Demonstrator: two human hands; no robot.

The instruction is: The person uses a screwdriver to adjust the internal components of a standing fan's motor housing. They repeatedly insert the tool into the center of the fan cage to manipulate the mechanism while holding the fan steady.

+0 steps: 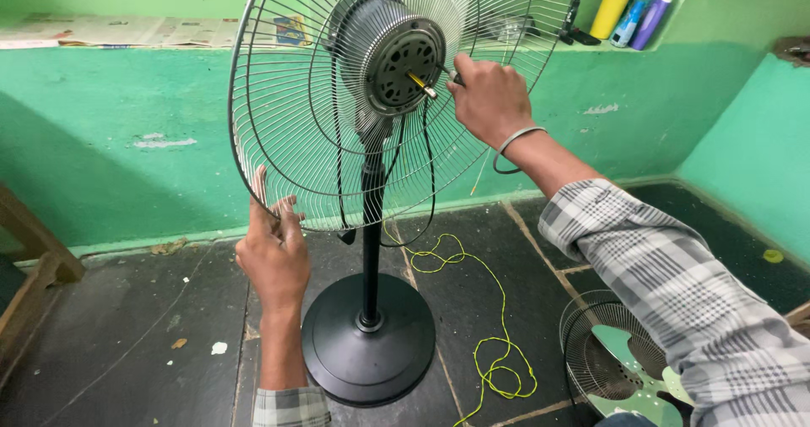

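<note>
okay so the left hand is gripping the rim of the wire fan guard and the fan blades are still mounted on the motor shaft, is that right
Not quite. The left hand does grip the round wire fan guard, but the head view shows the pale green fan blades lying on the floor, off the bare motor shaft.

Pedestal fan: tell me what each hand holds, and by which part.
The left hand grips the rear wire guard at its lower rim. The right hand holds a small tool against the motor housing; its grip point is hidden by the fingers.
</note>
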